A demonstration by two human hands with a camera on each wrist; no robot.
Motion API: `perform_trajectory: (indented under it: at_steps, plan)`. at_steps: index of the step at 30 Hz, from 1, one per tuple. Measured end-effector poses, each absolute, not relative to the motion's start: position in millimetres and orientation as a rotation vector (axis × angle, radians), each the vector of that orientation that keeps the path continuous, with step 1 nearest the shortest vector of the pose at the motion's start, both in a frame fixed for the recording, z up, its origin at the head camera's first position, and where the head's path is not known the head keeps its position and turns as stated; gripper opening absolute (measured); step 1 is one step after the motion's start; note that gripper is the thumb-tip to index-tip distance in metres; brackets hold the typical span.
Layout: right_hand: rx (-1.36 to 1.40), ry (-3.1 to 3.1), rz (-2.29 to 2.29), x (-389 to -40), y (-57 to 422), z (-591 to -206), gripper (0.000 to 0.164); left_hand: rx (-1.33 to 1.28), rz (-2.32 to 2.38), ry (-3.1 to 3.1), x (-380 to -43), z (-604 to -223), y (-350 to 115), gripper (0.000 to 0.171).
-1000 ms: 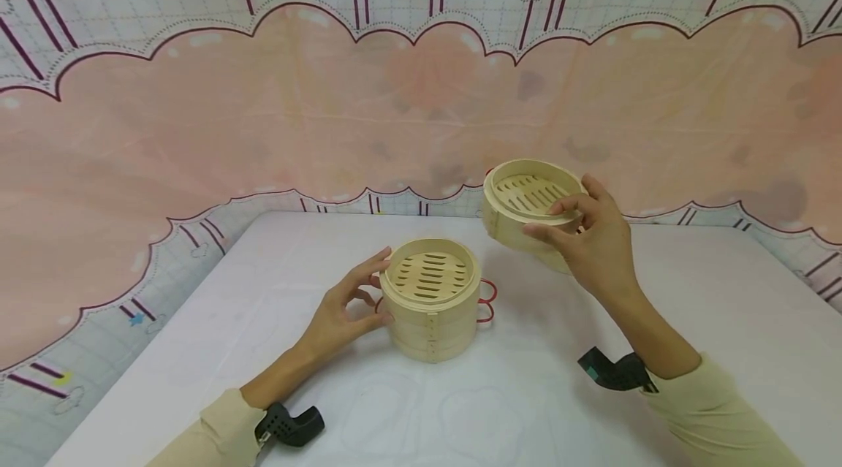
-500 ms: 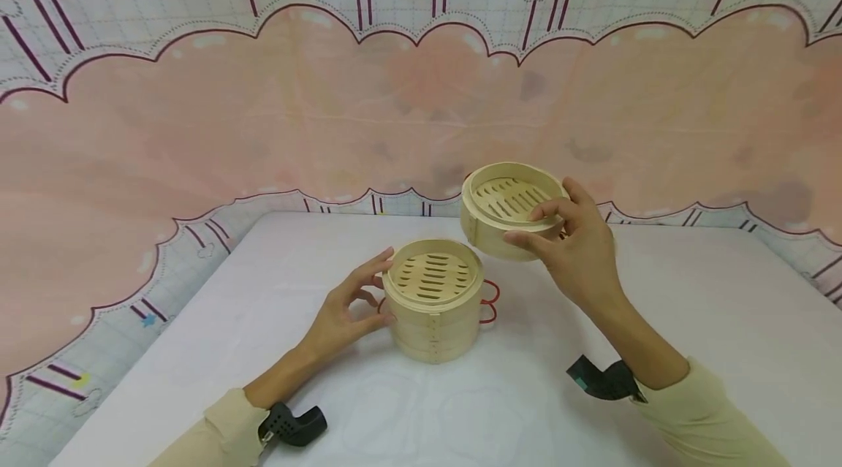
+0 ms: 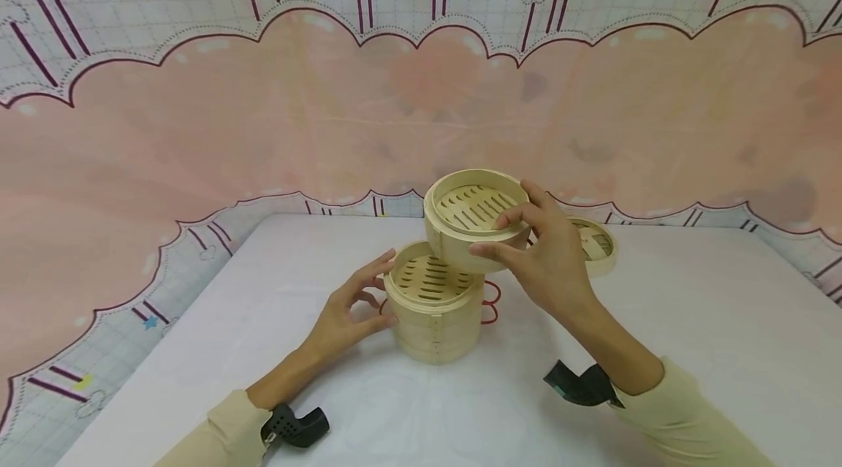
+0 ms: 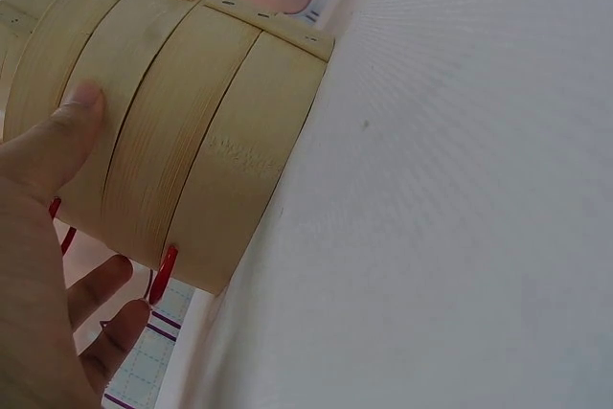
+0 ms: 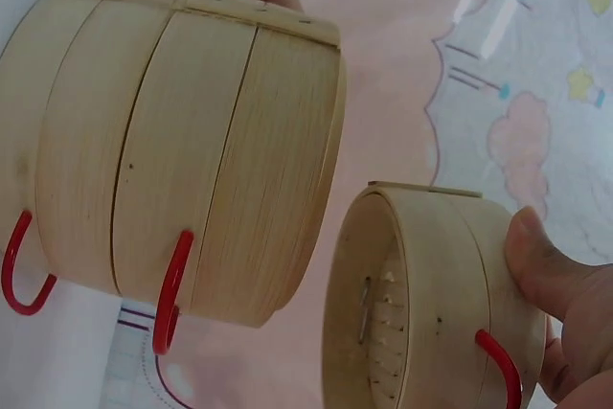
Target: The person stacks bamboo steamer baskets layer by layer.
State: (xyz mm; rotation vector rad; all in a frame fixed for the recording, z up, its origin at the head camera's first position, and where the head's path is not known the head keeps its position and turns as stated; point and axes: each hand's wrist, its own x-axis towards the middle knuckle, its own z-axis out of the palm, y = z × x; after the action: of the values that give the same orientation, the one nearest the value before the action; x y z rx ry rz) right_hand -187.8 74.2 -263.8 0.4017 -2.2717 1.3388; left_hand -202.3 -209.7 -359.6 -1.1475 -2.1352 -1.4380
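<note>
A stack of two pale bamboo steamer baskets (image 3: 436, 332) stands on the white table, slatted bottom showing inside the upper one. My left hand (image 3: 351, 302) holds its left side, thumb in front and fingers toward the back. In the left wrist view the thumb lies on the bamboo wall (image 4: 182, 122), by a red handle (image 4: 165, 275). Above the stack's right part, my right hand (image 3: 549, 251) grips another steamer basket (image 3: 450, 244) by its right side, thumb outside and fingers over the rim. That basket is tilted; its open underside (image 5: 369, 304) faces the stack in the right wrist view.
Behind my right hand lies a round bamboo lid (image 3: 597, 242) with a woven top, partly hidden. The white table (image 3: 691, 306) reaches back to a patterned peach and white cloth (image 3: 368, 116). Red loop handles (image 3: 490, 302) stick out from the stack's right side.
My right hand has carried its steamer basket leftward, from the back right to over the stack. The woven lid behind has come into sight. The left hand keeps its hold on the stack.
</note>
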Motion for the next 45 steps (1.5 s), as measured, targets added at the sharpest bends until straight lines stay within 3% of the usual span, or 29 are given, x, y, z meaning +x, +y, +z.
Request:
perform_trajectory:
  at_steps: [20,34,45]
  plan:
    - [0.449,-2.333,1.349,-184.0,55.6,-272.9,0.034,-1.148,-1.445,-2.134,-225.1,-386.0,-220.4,0.075]
    - [0.451,-2.360,1.421,-181.3,47.2,-275.4,0.035,-1.116,-1.410,-2.175,-223.7,-382.7,-219.8,0.084]
    - [0.441,-2.406,1.486,-184.2,44.1,-277.5,0.035,-1.074,-1.380,-2.174,-204.6,-356.7,-210.8,0.087]
